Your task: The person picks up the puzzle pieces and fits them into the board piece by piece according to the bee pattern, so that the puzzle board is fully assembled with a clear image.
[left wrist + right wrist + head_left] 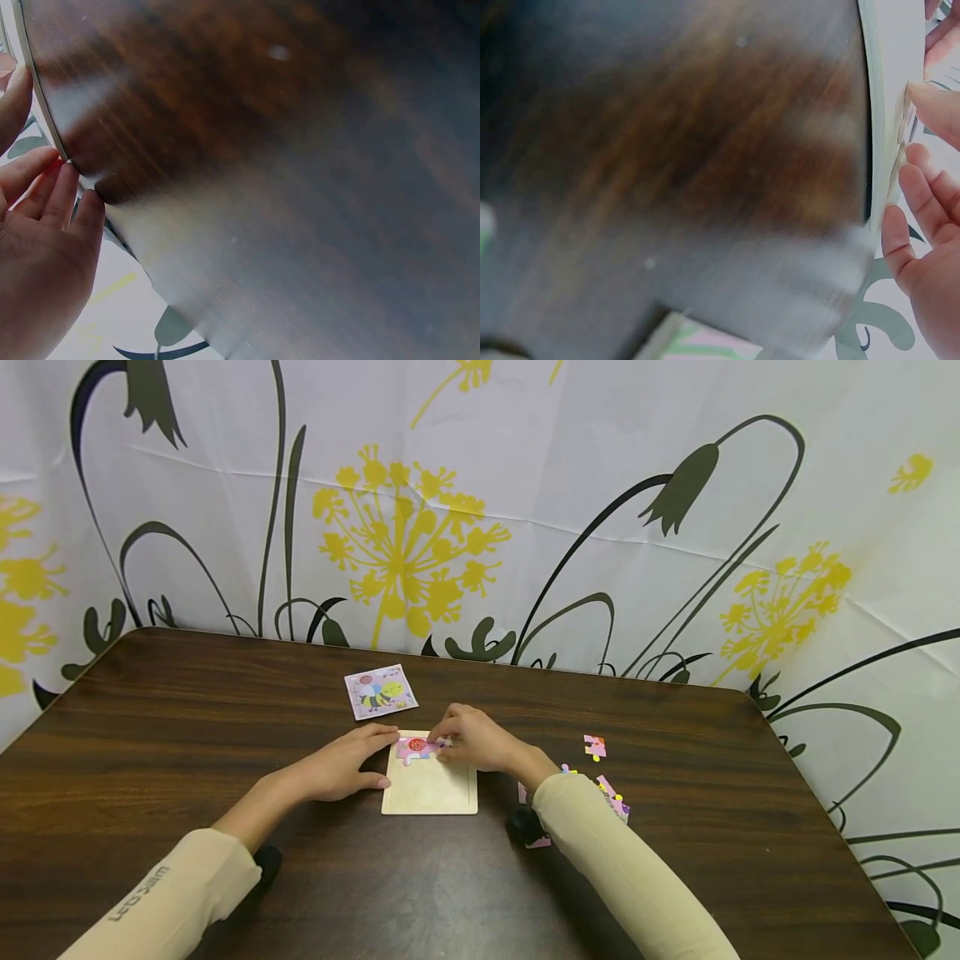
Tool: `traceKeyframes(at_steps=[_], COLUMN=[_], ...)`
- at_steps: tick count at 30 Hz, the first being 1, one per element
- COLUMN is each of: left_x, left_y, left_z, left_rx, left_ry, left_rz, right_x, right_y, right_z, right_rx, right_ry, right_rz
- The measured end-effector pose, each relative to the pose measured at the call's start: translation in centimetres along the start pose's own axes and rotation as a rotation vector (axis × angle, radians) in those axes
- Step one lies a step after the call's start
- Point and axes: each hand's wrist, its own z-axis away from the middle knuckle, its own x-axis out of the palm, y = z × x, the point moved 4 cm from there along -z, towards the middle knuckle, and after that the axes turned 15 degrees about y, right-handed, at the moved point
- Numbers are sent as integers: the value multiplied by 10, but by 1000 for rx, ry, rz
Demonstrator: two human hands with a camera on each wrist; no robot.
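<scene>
A light wooden puzzle tray point(429, 790) lies flat on the table. Joined pink jigsaw pieces point(415, 747), one with a red round print, fill part of its top left corner. My left hand point(341, 768) rests against the tray's left side, its fingertips at the upper left corner and the thumb lower down on the edge. Over the top of the tray, my right hand point(480, 741) pinches a jigsaw piece point(444, 743) beside the joined ones; the fingers cover most of it. In the right wrist view the right thumb and fingers point(922, 191) are at the tray's surface.
A square picture card point(381, 692) with a bee lies behind the tray, to the left. Right of the tray, loose jigsaw pieces point(613, 795) are partly hidden under the right forearm, with a single piece point(595, 747) farther back. A patterned cloth point(570, 527) hangs behind the table.
</scene>
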Motion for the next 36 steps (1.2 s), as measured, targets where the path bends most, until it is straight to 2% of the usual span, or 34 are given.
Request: traceKeyframes(at_steps=[8,20,29,36], left_x=[1,0,0,0], left_y=[-1,0,0,1], left_z=[0,0,1,1], left_rx=[-6,-4,-2,-11], left_ry=[-3,4,2,-2], left_rz=[0,-8,-15,-12], right_x=[-5,-28,-51,-74], right_y=[0,17,43,68], right_z=[1,11,32,56], right_rx=[55,132,211,293], right_ry=[-22,0,21,39], right_rz=[-41,-130,-102,-54])
